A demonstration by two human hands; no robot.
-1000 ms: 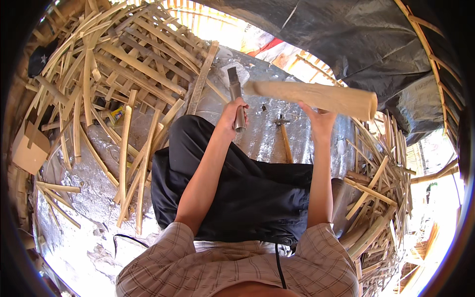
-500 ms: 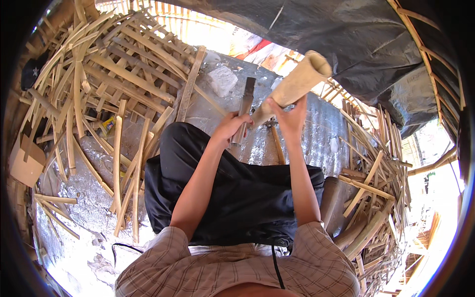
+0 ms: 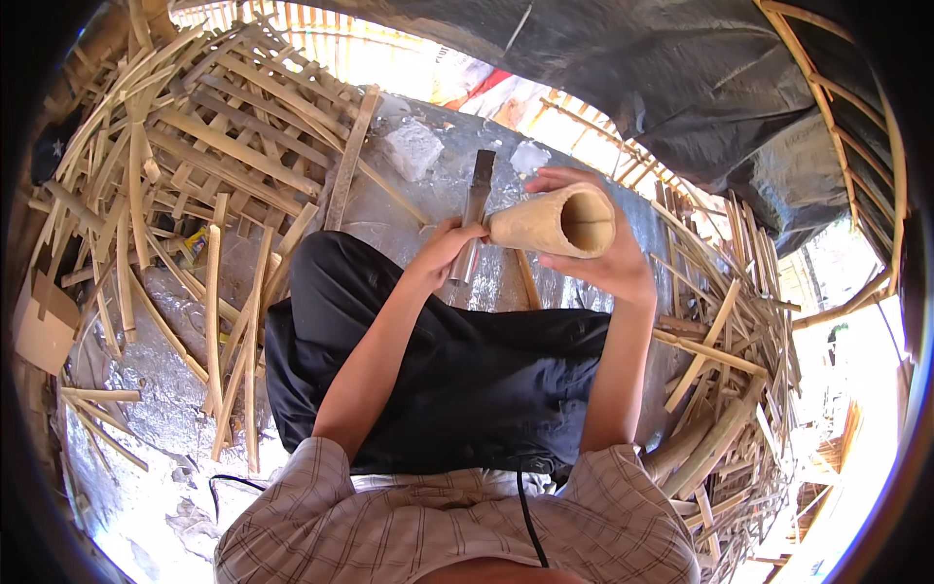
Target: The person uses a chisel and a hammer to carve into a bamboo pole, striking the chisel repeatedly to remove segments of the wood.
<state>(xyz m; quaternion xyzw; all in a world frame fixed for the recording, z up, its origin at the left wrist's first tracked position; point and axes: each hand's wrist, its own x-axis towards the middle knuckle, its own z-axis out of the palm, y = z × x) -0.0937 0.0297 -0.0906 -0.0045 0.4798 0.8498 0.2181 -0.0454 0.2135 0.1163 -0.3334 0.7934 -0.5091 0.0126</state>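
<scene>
My left hand (image 3: 446,255) is closed around a straight metal tool (image 3: 474,206), with a dark flat upper end and a shiny lower part. In my right hand (image 3: 628,271) is a pale hollow bamboo tube (image 3: 535,222), held from the right side with fingers over the far wall and thumb on the near one. The tube's open end faces up and toward me, tilted to the right. Its other, narrower end meets the left hand beside the tool; whether those fingers also grip it is hidden.
Split bamboo strips and a woven bamboo lattice (image 3: 248,131) pile up at the left. More strips (image 3: 725,336) lie at the right. A whitish block (image 3: 413,151) rests on the ground ahead. A cardboard box (image 3: 47,321) stands far left, and dark plastic sheeting (image 3: 671,68) hangs at upper right.
The bamboo tube has swung down and toward me, so its open mouth now shows. My right hand has moved right and turned around it. The left hand still holds the tool.
</scene>
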